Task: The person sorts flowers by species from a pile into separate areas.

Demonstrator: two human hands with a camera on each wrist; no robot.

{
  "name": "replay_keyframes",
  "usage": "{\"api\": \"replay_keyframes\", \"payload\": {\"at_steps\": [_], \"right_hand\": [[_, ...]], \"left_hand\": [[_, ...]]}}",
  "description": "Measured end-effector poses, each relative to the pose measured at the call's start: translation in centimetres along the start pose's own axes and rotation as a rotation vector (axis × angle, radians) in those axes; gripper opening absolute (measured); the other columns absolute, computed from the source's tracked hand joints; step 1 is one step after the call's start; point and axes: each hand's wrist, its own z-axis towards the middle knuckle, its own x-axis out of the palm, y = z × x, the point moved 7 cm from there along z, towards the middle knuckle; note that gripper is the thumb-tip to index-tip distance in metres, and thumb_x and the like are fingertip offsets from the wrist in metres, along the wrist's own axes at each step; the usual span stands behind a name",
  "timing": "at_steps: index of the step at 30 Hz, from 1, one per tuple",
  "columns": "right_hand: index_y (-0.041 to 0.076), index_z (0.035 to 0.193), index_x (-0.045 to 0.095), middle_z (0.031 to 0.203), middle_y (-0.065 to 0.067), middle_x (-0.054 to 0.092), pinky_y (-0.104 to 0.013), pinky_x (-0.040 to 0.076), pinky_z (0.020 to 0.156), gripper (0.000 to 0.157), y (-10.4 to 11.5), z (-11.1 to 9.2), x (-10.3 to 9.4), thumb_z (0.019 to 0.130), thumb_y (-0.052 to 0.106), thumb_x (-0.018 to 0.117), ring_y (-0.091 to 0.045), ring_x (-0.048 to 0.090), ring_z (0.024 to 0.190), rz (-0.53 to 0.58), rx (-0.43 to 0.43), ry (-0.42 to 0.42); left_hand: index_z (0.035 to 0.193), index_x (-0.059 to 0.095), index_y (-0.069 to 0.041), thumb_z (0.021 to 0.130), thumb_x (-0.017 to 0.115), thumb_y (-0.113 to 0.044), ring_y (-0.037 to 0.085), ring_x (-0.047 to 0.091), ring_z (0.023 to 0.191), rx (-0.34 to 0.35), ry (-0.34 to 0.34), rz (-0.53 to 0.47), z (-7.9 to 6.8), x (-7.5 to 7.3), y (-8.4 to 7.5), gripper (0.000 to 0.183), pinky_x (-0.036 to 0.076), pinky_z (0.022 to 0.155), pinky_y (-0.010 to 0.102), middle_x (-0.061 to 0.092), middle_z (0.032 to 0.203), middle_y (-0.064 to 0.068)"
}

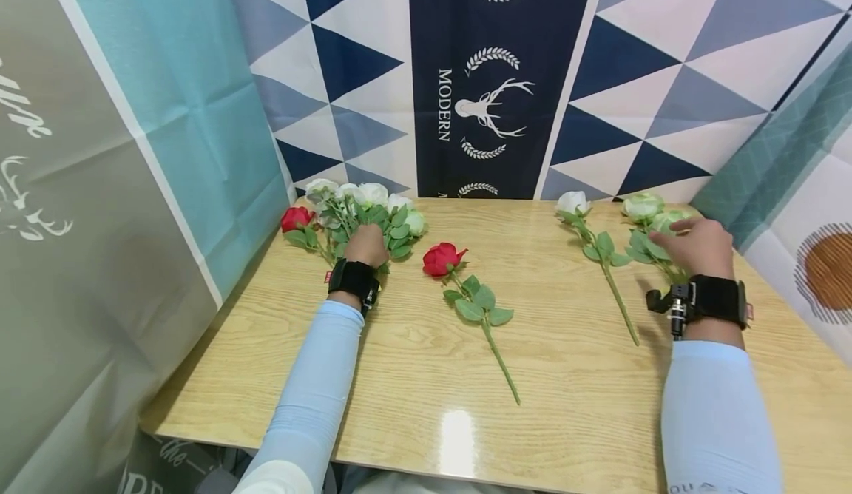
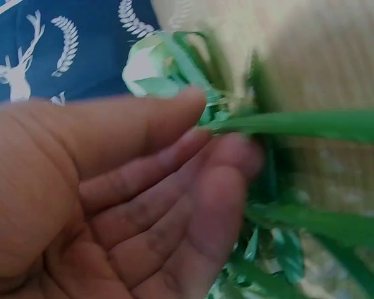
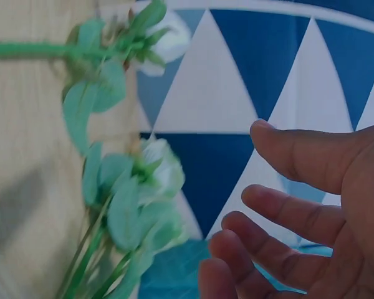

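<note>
At the back left of the table my left hand (image 1: 368, 245) is among a bunch of white artificial roses (image 1: 373, 194). In the left wrist view its thumb and fingertips pinch a green stem (image 2: 299, 124), and a pale bloom (image 2: 144, 65) shows just beyond the thumb. My right hand (image 1: 704, 247) hovers at the right over two pale green artificial roses (image 1: 643, 206), fingers apart and nothing between them. Beside those lies a single white rose (image 1: 573, 202). One red rose (image 1: 443, 259) lies mid-table with its stem toward the front.
Another red rose (image 1: 296, 218) sits at the left edge of the bunch. A patterned cloth (image 1: 499, 109) hangs behind the wooden table (image 1: 399, 376), with more cloth at the left (image 1: 200, 124) and right sides.
</note>
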Motion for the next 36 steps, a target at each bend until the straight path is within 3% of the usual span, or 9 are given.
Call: {"api": "replay_keyframes", "payload": {"at_steps": [4, 12, 18, 23, 28, 33, 36], "right_hand": [[-0.017, 0.133, 0.056, 0.123, -0.043, 0.056, -0.063, 0.048, 0.08, 0.069, 2.4, 0.1, 0.5, 0.102, 0.045, 0.058, -0.057, 0.055, 0.108, -0.006, -0.082, 0.001], [-0.016, 0.135, 0.053, 0.126, -0.044, 0.054, -0.064, 0.047, 0.083, 0.063, 7.4, -0.6, 2.3, 0.105, 0.04, 0.055, -0.057, 0.055, 0.111, -0.026, -0.244, 0.107], [-0.016, 0.134, 0.055, 0.126, -0.043, 0.056, -0.065, 0.048, 0.086, 0.062, 9.4, -1.0, 3.0, 0.105, 0.039, 0.057, -0.057, 0.055, 0.113, -0.053, -0.302, 0.145], [-0.016, 0.135, 0.053, 0.128, -0.043, 0.055, -0.065, 0.047, 0.088, 0.061, 9.8, -1.2, 3.1, 0.107, 0.037, 0.054, -0.058, 0.054, 0.115, -0.061, -0.299, 0.168], [-0.016, 0.136, 0.053, 0.13, -0.043, 0.053, -0.066, 0.046, 0.09, 0.063, 9.9, -1.4, 3.1, 0.107, 0.04, 0.053, -0.058, 0.053, 0.116, -0.053, -0.301, 0.169], [-0.016, 0.136, 0.053, 0.13, -0.043, 0.053, -0.065, 0.046, 0.09, 0.062, 10.4, -1.5, 2.8, 0.107, 0.039, 0.053, -0.057, 0.053, 0.116, -0.043, -0.315, 0.145], [-0.016, 0.134, 0.055, 0.129, -0.043, 0.054, -0.065, 0.046, 0.089, 0.06, 10.9, -1.7, 2.6, 0.107, 0.037, 0.054, -0.057, 0.054, 0.115, -0.038, -0.325, 0.129]], "left_hand": [[0.085, 0.07, 0.0, 0.096, 0.07, -0.006, 0.024, 0.054, 0.062, -0.008, -0.043, 0.011, -0.2, 0.2, -0.1, 0.013, 0.043, 0.061, 0.037, 0.056, 0.066, 0.009], [0.092, 0.071, -0.001, 0.097, 0.069, -0.009, 0.024, 0.056, 0.063, -0.054, -0.055, 0.037, -0.1, 0.4, 0.2, 0.01, 0.043, 0.059, 0.038, 0.061, 0.073, 0.012], [0.102, 0.07, 0.002, 0.096, 0.068, -0.006, 0.028, 0.057, 0.067, -0.039, -0.051, 0.015, -0.2, 0.1, 0.4, 0.01, 0.043, 0.059, 0.039, 0.061, 0.078, 0.014], [0.093, 0.068, -0.001, 0.096, 0.066, -0.005, 0.023, 0.049, 0.06, -0.039, -0.053, 0.011, 0.1, -0.4, 0.2, 0.006, 0.04, 0.057, 0.037, 0.051, 0.071, 0.008], [0.072, 0.057, -0.007, 0.097, 0.061, -0.002, 0.019, 0.038, 0.052, -0.039, -0.084, -0.018, -0.1, -1.3, -0.1, 0.026, 0.035, 0.053, 0.035, 0.032, 0.06, 0.002], [0.059, 0.038, -0.015, 0.097, 0.059, -0.002, 0.015, 0.024, 0.049, 0.021, -0.157, -0.049, -0.7, -2.8, -0.8, 0.046, 0.028, 0.053, 0.033, 0.021, 0.057, -0.001], [0.055, 0.033, -0.016, 0.097, 0.059, -0.002, 0.013, 0.019, 0.047, 0.059, -0.2, -0.092, -1.3, -3.8, -1.6, 0.052, 0.026, 0.052, 0.032, 0.02, 0.054, -0.002]]}}
